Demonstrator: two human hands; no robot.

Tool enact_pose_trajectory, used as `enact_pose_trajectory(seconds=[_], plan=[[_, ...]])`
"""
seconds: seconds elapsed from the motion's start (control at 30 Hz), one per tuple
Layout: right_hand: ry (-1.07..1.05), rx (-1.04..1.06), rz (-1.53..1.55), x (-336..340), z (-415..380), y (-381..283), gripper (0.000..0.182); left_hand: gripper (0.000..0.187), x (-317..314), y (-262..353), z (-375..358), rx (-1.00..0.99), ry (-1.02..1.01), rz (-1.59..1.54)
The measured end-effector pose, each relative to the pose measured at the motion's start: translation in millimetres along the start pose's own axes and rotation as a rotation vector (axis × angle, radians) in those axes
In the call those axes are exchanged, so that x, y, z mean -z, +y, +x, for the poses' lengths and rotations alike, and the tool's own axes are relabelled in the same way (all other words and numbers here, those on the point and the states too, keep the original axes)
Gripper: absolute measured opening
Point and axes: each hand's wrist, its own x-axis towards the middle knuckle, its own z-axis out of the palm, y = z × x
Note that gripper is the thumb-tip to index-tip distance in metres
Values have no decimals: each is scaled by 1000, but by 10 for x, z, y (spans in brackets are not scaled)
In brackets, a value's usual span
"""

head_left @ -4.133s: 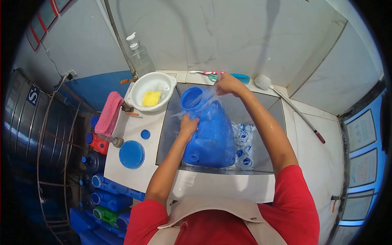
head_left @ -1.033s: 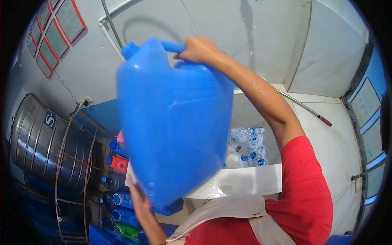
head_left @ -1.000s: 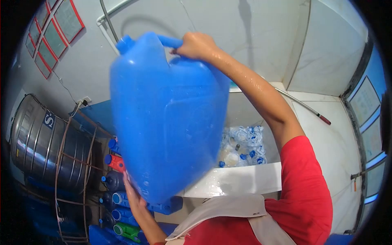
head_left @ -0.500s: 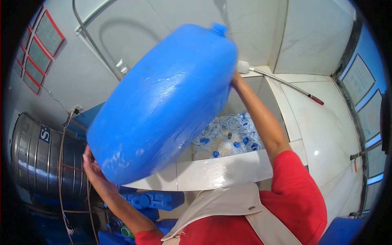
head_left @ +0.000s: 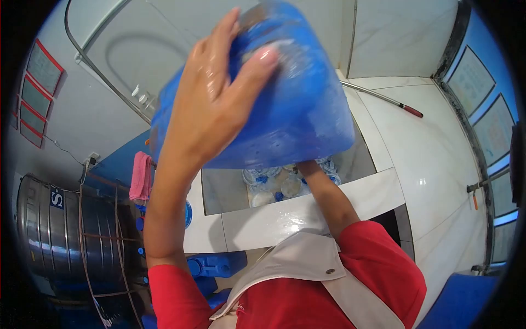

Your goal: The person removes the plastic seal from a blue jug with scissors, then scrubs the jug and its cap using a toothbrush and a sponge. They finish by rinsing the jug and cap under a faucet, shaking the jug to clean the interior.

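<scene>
A large wet blue plastic water jug [head_left: 307,93] is raised over the tiled basin [head_left: 296,216], with its scuffed base end turned up toward me. Across that end lies my left hand [head_left: 216,104], gripping it with the thumb on the base and the fingers over the edge. Beneath the jug, my right hand [head_left: 308,167] bears it from below; its fingers are hidden. In the basin, clear plastic pieces with blue bits [head_left: 287,186] sit partly behind the jug.
At the left stands a ribbed steel tank [head_left: 66,230], near a pink cloth [head_left: 141,175]. A pump bottle [head_left: 141,97] is by the wall. Several blue containers [head_left: 219,264] lie below the basin's front edge. A long-handled pole [head_left: 383,98] rests along the right ledge.
The jug has swung from a slant with its capped neck showing to base-toward-me, its neck now hidden. My left hand rose onto the base; my right hand went beneath.
</scene>
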Motion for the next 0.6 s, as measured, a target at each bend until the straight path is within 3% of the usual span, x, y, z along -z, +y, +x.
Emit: enact_pose_trajectory(seconds=[0.07,0.1,0.17,0.23,0.3,0.33,0.43,0.53,0.57,0.6], plan=[[28,54,18,-143,72,-59,35,65,5,345,92,-71,-48,113],[50,88,22,-170,121,-120,35,70,64,643,65,-17,-66,167],[104,171,14,-103,197,-316,36,77,157,624,62,41,-77,220],[155,246,-27,132,203,-618,37,62,396,-28,22,-16,-14,-56],[186,319,-127,409,160,-998,38,61,577,-495,-281,187,72,-314],[196,353,-211,536,150,-1209,38,61,682,-914,-454,365,73,-284],[202,460,-650,674,52,-1670,40,60,663,-1163,-777,763,60,-27],[361,636,-1306,24,-135,-1548,47,56,272,-1596,-929,552,-97,65],[511,749,-1748,-280,-210,-1392,54,55,15,-1539,-880,513,-152,79],[411,756,-1786,-453,-196,-1197,59,50,-241,-1574,-880,445,-181,93]])
